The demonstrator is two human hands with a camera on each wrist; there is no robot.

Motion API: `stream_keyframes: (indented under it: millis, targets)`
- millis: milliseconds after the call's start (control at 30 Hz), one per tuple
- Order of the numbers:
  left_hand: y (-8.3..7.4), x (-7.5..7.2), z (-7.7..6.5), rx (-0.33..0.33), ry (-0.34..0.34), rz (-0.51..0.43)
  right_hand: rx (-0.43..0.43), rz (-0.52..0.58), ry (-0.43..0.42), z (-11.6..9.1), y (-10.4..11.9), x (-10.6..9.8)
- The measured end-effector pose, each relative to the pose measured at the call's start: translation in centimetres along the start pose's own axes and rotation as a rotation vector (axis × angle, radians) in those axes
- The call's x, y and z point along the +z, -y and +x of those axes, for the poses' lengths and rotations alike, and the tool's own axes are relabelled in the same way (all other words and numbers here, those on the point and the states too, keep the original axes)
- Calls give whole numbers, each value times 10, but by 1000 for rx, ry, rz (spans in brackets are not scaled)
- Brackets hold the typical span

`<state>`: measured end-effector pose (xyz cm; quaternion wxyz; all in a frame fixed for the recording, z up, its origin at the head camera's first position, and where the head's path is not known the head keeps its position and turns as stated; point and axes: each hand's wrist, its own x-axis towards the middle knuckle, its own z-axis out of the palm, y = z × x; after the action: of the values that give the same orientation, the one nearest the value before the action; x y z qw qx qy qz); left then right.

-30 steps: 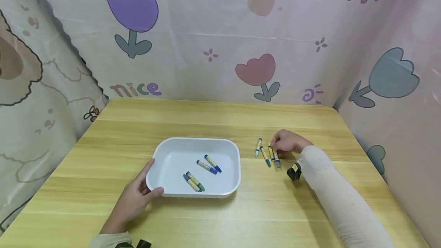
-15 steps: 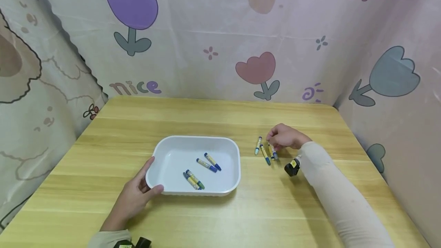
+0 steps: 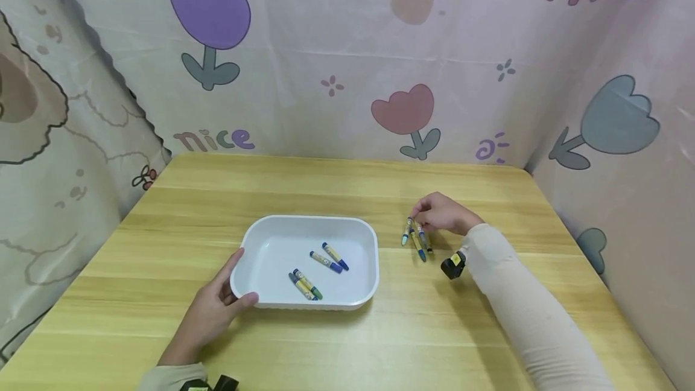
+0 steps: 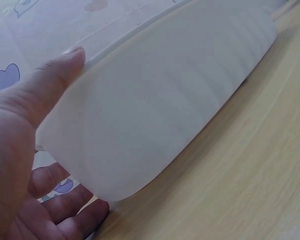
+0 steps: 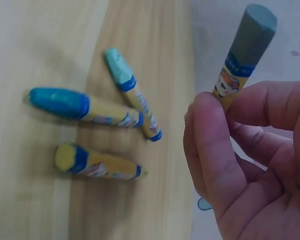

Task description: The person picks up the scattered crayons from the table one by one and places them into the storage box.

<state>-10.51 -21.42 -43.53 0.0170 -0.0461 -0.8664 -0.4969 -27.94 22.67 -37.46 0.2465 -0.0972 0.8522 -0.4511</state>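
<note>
My left hand (image 3: 210, 312) holds the left end of a white plastic tray (image 3: 260, 303); in the left wrist view the thumb lies at the rim and the fingers are by the end wall. Several crayons (image 3: 327, 262), in blue, green and grey-blue tones, lie in the tray. On the right, my right hand (image 3: 442, 213) pinches a grey crayon (image 5: 240, 55) between thumb and fingertips, tip upward in the right wrist view. Under that hand, a pale turquoise crayon (image 5: 121, 70), a teal-blue crayon (image 5: 65, 103) and a yellow crayon (image 5: 97, 162) lie on the table.
The wooden table (image 3: 336, 186) carries everything. A patterned curtain (image 3: 304, 77) with flowers hangs behind it and along both sides. The tray's right wall stands between its crayons and those on the table.
My right hand has moved a little left and away, lifting the grey crayon from beside the yellow one. The left hand and tray stay in place.
</note>
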Motion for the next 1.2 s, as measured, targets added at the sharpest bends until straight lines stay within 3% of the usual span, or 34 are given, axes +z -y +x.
stream_keyframes:
  millis: [700,1200]
  targets:
    - [1,0,0,-14,1,12,-98,12,-7,7,31,10]
    - [1,1,1,-20,1,-33,-104,-11,-5,10,47,17]
